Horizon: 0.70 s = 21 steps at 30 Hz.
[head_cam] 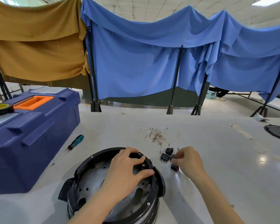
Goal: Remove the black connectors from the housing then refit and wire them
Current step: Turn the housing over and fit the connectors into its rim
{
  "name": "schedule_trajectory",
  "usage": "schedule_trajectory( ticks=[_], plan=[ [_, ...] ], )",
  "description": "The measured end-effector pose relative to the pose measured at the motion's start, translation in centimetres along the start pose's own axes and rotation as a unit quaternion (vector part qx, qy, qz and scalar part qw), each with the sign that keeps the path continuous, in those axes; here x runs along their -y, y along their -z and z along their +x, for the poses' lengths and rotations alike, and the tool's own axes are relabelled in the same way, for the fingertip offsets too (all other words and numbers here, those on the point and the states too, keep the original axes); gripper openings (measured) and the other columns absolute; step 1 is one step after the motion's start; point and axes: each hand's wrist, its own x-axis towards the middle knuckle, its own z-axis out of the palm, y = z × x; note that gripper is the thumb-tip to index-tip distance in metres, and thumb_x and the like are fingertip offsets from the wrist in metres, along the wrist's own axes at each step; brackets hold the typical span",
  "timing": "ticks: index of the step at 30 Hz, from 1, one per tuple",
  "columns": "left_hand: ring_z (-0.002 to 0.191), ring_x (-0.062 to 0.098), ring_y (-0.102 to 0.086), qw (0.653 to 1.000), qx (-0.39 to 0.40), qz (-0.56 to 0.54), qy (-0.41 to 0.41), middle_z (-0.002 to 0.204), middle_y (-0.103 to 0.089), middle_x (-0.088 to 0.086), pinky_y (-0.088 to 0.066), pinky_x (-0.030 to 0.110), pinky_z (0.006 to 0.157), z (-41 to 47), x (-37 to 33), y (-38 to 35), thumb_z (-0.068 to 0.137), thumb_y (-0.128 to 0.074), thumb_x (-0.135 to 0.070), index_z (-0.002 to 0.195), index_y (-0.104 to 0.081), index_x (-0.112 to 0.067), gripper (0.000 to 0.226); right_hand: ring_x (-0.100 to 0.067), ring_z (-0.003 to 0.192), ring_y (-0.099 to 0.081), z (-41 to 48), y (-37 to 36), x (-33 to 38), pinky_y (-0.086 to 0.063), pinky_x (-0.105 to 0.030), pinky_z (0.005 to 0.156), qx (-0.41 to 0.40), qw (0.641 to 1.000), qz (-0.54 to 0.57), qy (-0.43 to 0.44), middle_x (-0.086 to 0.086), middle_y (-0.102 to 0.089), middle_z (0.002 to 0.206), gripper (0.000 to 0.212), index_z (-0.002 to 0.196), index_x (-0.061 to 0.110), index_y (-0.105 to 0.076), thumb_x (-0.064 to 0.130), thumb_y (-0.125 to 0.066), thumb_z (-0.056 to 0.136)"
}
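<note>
Probably workshop: toolbox (39, 143), screwdriver (69, 147)

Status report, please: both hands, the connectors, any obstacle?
Left hand presses on housing rim. Right hand pinches one black connector; three loose connectors beside it. Wire bundle lies apart, no obstacle.
</note>
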Motion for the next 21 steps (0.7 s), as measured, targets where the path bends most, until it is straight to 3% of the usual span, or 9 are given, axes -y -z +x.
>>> schedule_trajectory(
  ticks=[2,5,9,13,17,21],
  plan=[
    [0.121,-0.001,-0.035,0.999,0.001,-0.04,0.012,0.124,-0.045,-0.023,-0.028,0.022,0.106,0.0,0.2,0.1,0.074,-0.066,-0.062,0.124,-0.063,-0.032,0.059,-0.025,0.066,-0.047,0.4,-0.3,-0.7,-0.028,-0.026,0.046,0.02,0.998,-0.055,-0.023,-0.003,-0.052,0.061,0.025,0.07,0.003,-0.057,0.02,-0.074,0.078],
    [0.121,-0.002,-0.033,0.999,0.007,-0.051,0.015,0.124,-0.043,-0.024,-0.027,0.023,0.107,0.0,0.3,0.2,0.074,-0.068,-0.059,0.124,-0.062,-0.033,0.057,-0.027,0.072,-0.042,0.6,-1.5,-1.3,-0.024,-0.029,0.047,0.018,0.994,-0.106,-0.028,-0.002,-0.04,0.062,0.042,0.064,0.013,-0.034,0.023,-0.07,0.081],
    [0.116,-0.001,-0.037,0.998,-0.003,-0.057,0.017,0.116,-0.047,-0.023,-0.029,0.024,0.103,0.0,0.2,0.4,0.072,-0.072,-0.056,0.111,-0.069,-0.035,0.045,-0.027,0.068,-0.042,0.9,-1.7,-1.4,-0.027,-0.029,0.053,0.032,0.993,-0.105,-0.031,-0.004,-0.044,0.062,0.03,0.068,0.01,-0.043,0.015,-0.071,0.077],
    [0.095,0.003,-0.053,0.996,-0.016,-0.084,0.029,0.093,-0.057,-0.019,-0.04,0.024,0.088,0.0,0.2,0.7,0.07,-0.082,-0.036,0.08,-0.07,-0.034,0.015,-0.027,0.073,-0.061,0.4,-0.8,-1.2,-0.042,-0.027,0.057,0.051,0.997,-0.047,-0.035,-0.007,-0.062,0.082,0.02,0.081,0.008,-0.058,0.007,-0.076,0.071],
    [0.073,-0.001,-0.061,0.992,0.022,-0.114,0.049,0.075,-0.067,-0.015,-0.049,0.018,0.072,-0.2,0.1,0.5,0.071,-0.083,-0.028,0.075,-0.069,-0.031,0.015,-0.019,0.051,-0.064,-1.2,1.2,0.0,-0.041,-0.017,0.044,0.085,0.991,0.077,0.065,-0.01,-0.07,0.069,0.018,0.076,0.009,-0.064,0.0,-0.079,0.07],
    [0.071,-0.002,-0.062,0.989,0.038,-0.126,0.059,0.071,-0.068,-0.02,-0.053,0.02,0.07,-0.3,0.3,0.1,0.075,-0.08,-0.032,0.077,-0.072,-0.033,0.008,-0.023,0.057,-0.065,-3.5,2.3,1.1,-0.051,-0.031,0.055,0.142,0.973,0.119,0.141,-0.009,-0.07,0.066,0.014,0.078,0.015,-0.071,0.004,-0.078,0.074]
  ],
)
